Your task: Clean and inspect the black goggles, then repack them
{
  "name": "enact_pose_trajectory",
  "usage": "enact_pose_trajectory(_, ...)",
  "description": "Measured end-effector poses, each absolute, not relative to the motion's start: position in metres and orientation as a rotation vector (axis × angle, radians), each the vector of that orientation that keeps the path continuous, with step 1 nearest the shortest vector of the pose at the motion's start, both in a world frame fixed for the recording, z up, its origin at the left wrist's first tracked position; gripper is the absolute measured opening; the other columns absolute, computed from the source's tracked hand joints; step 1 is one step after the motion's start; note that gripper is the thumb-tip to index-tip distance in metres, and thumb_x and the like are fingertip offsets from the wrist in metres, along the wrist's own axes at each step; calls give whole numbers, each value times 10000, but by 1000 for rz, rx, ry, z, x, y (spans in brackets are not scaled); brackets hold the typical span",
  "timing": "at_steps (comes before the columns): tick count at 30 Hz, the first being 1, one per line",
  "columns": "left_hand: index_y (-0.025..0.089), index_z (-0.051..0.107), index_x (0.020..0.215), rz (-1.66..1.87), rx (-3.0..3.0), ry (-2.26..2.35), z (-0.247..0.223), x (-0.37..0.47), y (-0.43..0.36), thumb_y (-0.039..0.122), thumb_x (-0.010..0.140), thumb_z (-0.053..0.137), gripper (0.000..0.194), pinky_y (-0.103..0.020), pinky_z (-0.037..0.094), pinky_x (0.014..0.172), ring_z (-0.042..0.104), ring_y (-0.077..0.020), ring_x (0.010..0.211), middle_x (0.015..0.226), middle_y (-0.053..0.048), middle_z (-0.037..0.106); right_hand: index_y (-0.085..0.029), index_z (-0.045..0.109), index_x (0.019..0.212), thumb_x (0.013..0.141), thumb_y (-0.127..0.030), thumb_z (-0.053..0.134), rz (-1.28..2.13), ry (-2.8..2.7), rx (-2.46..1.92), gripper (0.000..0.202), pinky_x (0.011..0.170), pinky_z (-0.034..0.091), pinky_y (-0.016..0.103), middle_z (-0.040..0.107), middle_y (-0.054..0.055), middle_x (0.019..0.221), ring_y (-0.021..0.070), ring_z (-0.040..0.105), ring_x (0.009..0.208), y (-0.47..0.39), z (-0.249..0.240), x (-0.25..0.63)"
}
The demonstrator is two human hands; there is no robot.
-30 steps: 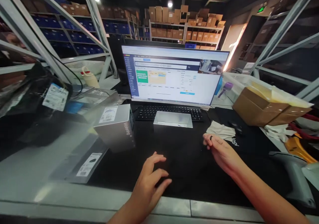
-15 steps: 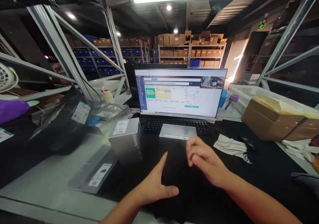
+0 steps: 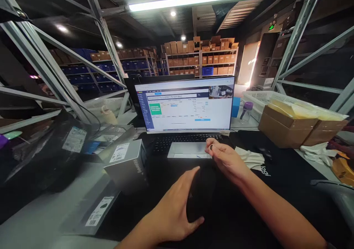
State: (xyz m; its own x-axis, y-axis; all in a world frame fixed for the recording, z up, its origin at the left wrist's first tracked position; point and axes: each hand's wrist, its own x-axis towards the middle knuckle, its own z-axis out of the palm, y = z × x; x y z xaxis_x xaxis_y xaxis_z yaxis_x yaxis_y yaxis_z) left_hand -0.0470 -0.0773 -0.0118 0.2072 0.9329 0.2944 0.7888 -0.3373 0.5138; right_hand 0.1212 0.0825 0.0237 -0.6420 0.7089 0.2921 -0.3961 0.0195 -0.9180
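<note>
One dark, rounded object (image 3: 201,195) appears to sit in the left hand (image 3: 177,206), over the black mat (image 3: 164,173) that covers the near part of the counter (image 3: 19,221); dark against dark, its far edge is hard to make out. The left thumb and fingers curve widely around its side. The right hand (image 3: 228,162) has its fingertips drawn narrowly together over the right end of the pale tray (image 3: 177,150); I cannot tell whether the small dark spot at them is held or worn.

The handling looks partway through: the object is taken up, while the tray lies open in front of the keyboard (image 3: 162,145). The silver-grey box (image 3: 121,173) stands to the left, its visible top in place. How much remains cannot be read from this view.

The tray is shallow and straight-walled, with a smooth, slightly glossy surface. The box is blocky and matte, with crisp edges, light lettering down one side and a white label on top. Next to it lies a flat grey package (image 3: 83,219), smooth-faced and labelled. Crumpled, soft cloth (image 3: 251,158) rests beyond the right forearm, and wrinkled, shiny black plastic (image 3: 49,145) heaps up at far left.
</note>
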Motion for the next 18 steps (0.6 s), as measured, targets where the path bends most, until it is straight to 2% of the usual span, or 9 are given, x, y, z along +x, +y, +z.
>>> enact_pose_trajectory(3,290,81,1558,772,2247,1676,-9,-47,-70,229,709,754,1085,-547,322,1205,331,-319,1458,1603,-110,288,-203,671,662,790,-561,707,1631,-1536,-403,381,917,343,368,499,63,1092,233,468,976,90,18,117)
enact_pose_trajectory(6,294,74,1558,726,2216,1692,-11,-49,-65,235,715,746,1080,-552,323,1203,334,-324,1455,1605,-111,282,-208,673,689,853,-525,619,1430,-1636,-471,361,892,380,383,530,68,1095,239,508,975,92,11,110)
enact_pose_trajectory(10,280,13,1561,705,2191,1708,-20,-50,-59,251,725,741,1109,-567,313,1200,311,-335,1466,1612,-141,247,-212,685,750,940,-377,493,898,-1711,-570,317,930,388,426,533,88,1085,257,527,1061,90,7,107)
enact_pose_trajectory(13,271,11,1561,712,2180,1719,-24,-49,-55,246,735,730,1095,-562,287,1211,277,-326,1481,1615,-143,230,-210,697,772,941,-290,479,597,-1759,-661,287,958,361,483,549,101,1077,284,527,1119,93,3,108)
enact_pose_trajectory(18,275,89,1561,716,2180,1687,-15,-49,-48,217,711,736,1069,-517,301,1215,336,-301,1451,1583,-126,298,-211,711,736,902,-272,525,682,-1882,-679,258,921,405,485,556,95,1130,256,583,972,111,-8,105)
